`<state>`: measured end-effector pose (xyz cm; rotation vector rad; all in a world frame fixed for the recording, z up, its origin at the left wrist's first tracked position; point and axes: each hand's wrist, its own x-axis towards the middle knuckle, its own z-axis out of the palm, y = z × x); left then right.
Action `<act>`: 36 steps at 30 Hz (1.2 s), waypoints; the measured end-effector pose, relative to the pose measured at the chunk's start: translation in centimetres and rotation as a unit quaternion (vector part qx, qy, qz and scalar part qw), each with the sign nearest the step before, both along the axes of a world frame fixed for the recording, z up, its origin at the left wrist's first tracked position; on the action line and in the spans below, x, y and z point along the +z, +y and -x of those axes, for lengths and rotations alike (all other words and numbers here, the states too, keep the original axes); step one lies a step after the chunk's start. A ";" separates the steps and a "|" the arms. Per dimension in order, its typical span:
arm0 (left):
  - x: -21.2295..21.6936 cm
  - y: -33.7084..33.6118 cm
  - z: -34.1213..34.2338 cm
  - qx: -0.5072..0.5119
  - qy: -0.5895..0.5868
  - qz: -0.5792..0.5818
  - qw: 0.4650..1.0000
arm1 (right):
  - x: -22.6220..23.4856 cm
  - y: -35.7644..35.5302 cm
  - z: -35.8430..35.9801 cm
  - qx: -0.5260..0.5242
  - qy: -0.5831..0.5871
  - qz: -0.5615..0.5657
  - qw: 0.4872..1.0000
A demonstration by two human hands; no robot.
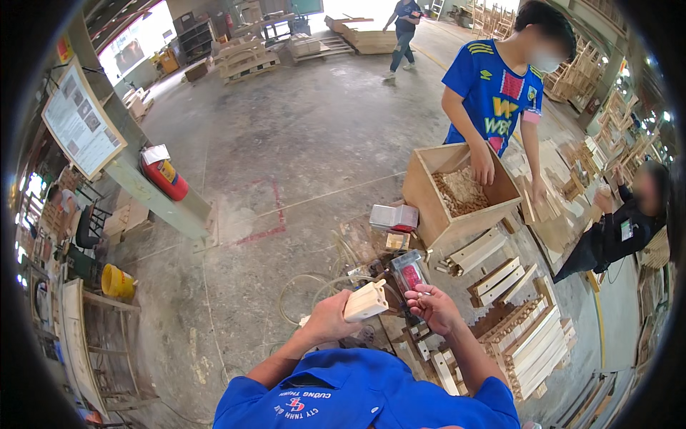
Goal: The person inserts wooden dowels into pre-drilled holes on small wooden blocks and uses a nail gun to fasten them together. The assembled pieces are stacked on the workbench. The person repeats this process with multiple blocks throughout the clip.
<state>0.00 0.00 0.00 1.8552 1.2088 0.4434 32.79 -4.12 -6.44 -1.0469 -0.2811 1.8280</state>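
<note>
Your left grip [331,319] wraps the block's near end, the block [366,302] lying with its long axis rightward and slightly away from you. Right of the block, apart, your right grip [434,307] is pinched; its contents you cannot tell.

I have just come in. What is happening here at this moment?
The person's left hand holds a pale wooden block. The right hand, apart from the block, seems to pinch a small pale piece, too small to identify. Opposite, a co-worker in a blue shirt has one hand at an open wooden box containing small wooden pieces.
</note>
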 end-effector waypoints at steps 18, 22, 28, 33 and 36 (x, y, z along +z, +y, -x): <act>-0.4 0.7 -0.3 -0.024 0.004 0.002 1.000 | 0.0 -0.3 -0.2 -0.012 -0.023 0.048 0.999; -0.4 0.7 -0.3 -0.025 0.008 -0.007 1.000 | 1.0 0.1 0.2 -0.055 -0.096 0.023 0.994; -0.9 0.6 -0.6 -0.028 -0.007 -0.021 0.999 | 3.5 0.2 -0.5 -0.044 -0.190 -0.038 0.980; -1.1 0.2 -0.5 -0.023 0.006 -0.033 0.999 | 6.0 0.4 0.3 0.000 -0.321 -0.098 0.942; -0.9 0.6 -0.6 -0.016 0.001 -0.031 0.999 | 8.6 1.3 0.9 0.074 -0.286 -0.146 0.944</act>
